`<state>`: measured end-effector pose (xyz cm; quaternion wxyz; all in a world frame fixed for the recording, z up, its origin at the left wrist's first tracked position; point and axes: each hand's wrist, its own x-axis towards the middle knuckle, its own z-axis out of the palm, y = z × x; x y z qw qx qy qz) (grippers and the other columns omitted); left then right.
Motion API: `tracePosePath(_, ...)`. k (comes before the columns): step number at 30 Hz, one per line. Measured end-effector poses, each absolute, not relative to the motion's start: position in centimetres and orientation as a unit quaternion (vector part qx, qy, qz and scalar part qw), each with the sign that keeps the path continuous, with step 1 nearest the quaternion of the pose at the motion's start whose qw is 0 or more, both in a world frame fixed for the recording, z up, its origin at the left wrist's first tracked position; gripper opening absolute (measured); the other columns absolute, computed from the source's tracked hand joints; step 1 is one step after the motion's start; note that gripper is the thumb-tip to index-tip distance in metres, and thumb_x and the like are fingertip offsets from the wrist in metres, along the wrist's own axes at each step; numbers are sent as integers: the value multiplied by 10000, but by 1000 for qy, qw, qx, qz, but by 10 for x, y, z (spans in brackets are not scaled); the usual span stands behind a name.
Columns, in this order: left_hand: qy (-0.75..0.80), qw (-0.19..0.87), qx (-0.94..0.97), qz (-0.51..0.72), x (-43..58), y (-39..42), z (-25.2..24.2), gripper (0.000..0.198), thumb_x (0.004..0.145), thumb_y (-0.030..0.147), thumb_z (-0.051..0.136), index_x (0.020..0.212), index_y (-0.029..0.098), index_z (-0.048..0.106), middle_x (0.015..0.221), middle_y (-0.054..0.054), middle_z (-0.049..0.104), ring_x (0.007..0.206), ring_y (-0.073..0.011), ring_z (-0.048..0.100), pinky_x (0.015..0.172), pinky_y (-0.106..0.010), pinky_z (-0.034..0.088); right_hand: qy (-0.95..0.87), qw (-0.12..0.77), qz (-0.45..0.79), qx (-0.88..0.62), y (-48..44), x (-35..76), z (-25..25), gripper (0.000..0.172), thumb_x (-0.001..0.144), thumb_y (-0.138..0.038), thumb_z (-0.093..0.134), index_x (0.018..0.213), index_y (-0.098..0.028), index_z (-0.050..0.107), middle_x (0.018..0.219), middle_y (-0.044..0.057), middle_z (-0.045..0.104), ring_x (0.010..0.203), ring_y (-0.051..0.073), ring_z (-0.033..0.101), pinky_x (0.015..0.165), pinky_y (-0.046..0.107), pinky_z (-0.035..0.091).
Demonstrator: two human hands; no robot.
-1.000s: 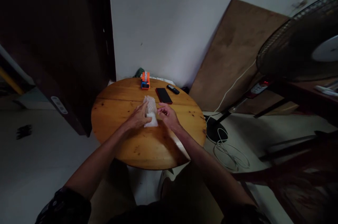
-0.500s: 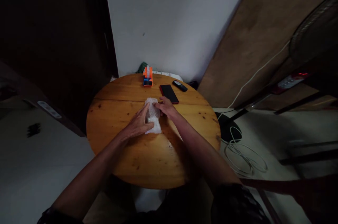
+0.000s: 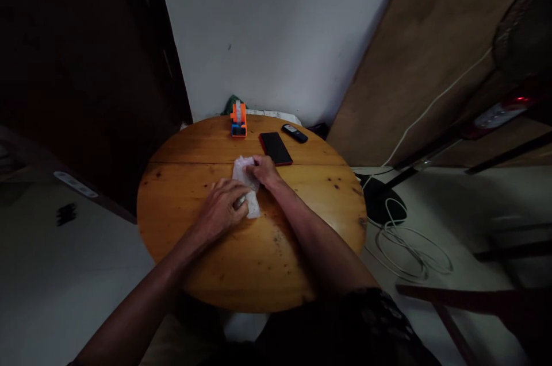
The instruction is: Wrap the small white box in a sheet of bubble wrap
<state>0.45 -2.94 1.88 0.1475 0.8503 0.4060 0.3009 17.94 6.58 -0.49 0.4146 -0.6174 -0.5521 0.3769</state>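
A small piece of whitish bubble wrap lies on the round wooden table. My left hand curls over its near left side, fingers and thumb closed on the plastic. Along the upper right edge, my right hand pinches the wrap between thumb and fingers. Whether anything is inside the wrap is hidden by the hands and its folds. Just beyond my right hand lies a dark flat phone-like slab with a red edge.
An orange and blue tape dispenser stands near the table's far edge. To its right lies a black handset. Beyond the table is a pale wall. On the floor at right are a stand fan's base and a coiled cable.
My left hand has gone from lying spread along the wrap to curling over its near part. My right fingers have closed on the upper edge. The view has shifted slightly.
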Motion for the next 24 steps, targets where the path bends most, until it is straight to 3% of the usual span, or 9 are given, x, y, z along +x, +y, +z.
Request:
tracePosePath(5, 396, 174, 859, 272, 5, -29, 21, 346, 823, 140, 537, 1099, 193, 740, 1103, -74, 731, 1011, -237, 622, 930, -373, 483, -566, 486, 386, -543, 59, 178, 2, 189, 620, -322, 638, 625, -208, 487, 587, -78, 454, 580, 97, 380, 530, 222, 286)
tracePosePath(13, 430, 143, 842, 294, 8, -33, 10, 360, 823, 131, 555, 1125, 201, 737, 1159, -75, 724, 1052, -251, 610, 962, -399, 472, -538, 532, 419, -503, 55, 175, 14, 230, 579, -353, 659, 666, -212, 500, 614, -79, 484, 601, 103, 404, 559, 231, 322)
tracePosePath(19, 442, 182, 820, 315, 8, -32, 6, 374, 806, 106, 554, 1129, 189, 721, 1164, -70, 713, 1053, -227, 610, 974, -375, 477, -593, 510, 406, -473, 46, 171, 35, 258, 588, -361, 666, 665, -219, 466, 601, -86, 426, 586, 98, 365, 553, 234, 291)
tracePosePath(24, 496, 159, 767, 374, 10, -37, 0, 225, 784, 166, 618, 998, 199, 681, 1037, -64, 666, 995, -221, 607, 918, -360, 489, -693, 464, 357, -422, 17, 173, 59, 250, 646, -387, 670, 695, -208, 502, 626, -78, 403, 607, 98, 349, 581, 246, 293)
